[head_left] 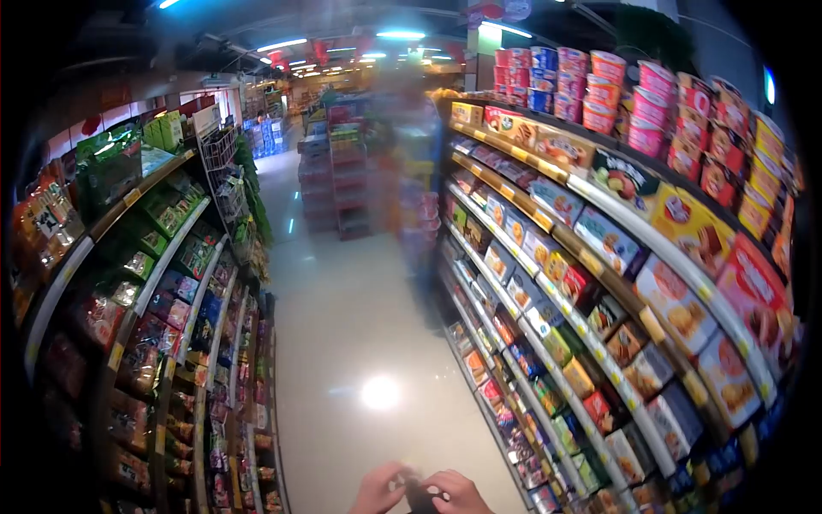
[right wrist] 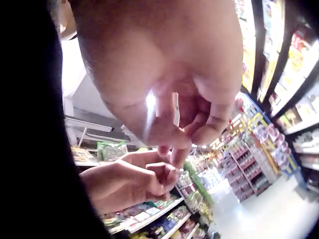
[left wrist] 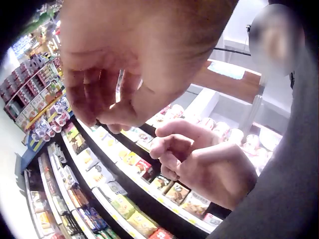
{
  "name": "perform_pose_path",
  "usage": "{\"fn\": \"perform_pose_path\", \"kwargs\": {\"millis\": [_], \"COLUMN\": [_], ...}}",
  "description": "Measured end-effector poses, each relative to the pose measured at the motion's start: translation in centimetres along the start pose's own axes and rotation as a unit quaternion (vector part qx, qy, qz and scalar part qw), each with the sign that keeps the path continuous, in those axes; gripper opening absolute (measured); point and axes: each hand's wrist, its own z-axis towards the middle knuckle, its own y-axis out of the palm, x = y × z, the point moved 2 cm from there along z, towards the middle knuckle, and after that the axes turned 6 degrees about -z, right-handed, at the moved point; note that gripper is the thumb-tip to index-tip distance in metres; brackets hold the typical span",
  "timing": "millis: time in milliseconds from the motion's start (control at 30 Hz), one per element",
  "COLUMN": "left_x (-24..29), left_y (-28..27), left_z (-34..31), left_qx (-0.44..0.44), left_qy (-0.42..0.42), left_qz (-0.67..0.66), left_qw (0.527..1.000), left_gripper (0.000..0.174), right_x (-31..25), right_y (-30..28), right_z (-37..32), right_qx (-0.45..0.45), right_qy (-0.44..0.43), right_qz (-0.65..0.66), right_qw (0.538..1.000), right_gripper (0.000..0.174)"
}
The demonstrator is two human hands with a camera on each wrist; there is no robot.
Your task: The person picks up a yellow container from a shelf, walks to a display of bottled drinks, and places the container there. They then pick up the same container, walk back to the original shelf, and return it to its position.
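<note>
Low in the head view, my left hand (head_left: pixel 378 490) and right hand (head_left: pixel 455 492) are raised close together over the aisle floor, fingers loosely curled. No held object shows in either one. The left wrist view has the left hand (left wrist: pixel 134 59) large at the top, its thumb near its bent fingertips, with the right hand (left wrist: pixel 212 167) beyond it. From the right wrist, the right hand (right wrist: pixel 164 64) fills the upper part, fingers bent inward; the left hand (right wrist: pixel 129 181) overlaps its fingertips there. A dark patch between the hands in the head view is blurred.
A shelf of boxed snacks (head_left: pixel 556 283) runs along the right, with stacked noodle tubs (head_left: pixel 651 107) on top. Packaged goods fill the left shelf (head_left: pixel 171 291). Pale floor (head_left: pixel 360 325) leads ahead to red racks (head_left: pixel 351 184) and a blurred colourful display (head_left: pixel 411 163).
</note>
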Motion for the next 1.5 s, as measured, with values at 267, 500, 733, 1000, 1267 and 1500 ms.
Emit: {"fn": "perform_pose_path", "kwargs": {"millis": [267,500,733,1000,1267,1500], "left_x": [-1.5,-9.4,-15.8,-17.2,-27.9,-26.3], "left_y": [-7.4,-12.1,-20.6,-29.7,-32.7,-43.0], "left_z": [20.1,35.5,55.5,74.9,92.4,113.2], "left_qx": [0.007,0.08,0.084,0.068,0.024,0.093], "left_qy": [-0.031,-0.099,-0.057,-0.057,-0.121,-0.004], "left_qz": [0.014,-0.063,-0.053,-0.005,-0.116,0.003], "left_qw": [0.999,0.99,0.993,0.996,0.986,0.996], "left_gripper": [0.041,0.023,0.024,0.026,0.027,0.02], "right_x": [6.6,9.9,12.2,16.2,28.8,29.5], "right_y": [-3.5,-3.8,-2.1,-1.4,2.7,1.7], "right_z": [24.7,42.3,62.5,81.5,100.5,125.6], "right_qx": [-0.015,-0.153,-0.152,-0.109,-0.126,-0.112], "right_qy": [-0.089,-0.024,-0.051,-0.056,-0.057,-0.157], "right_qz": [-0.043,0.123,0.033,0.019,0.04,0.02], "right_qw": [0.995,0.98,0.987,0.992,0.99,0.981], "right_gripper": [0.037,0.044,0.04,0.033,0.039,0.035]}}
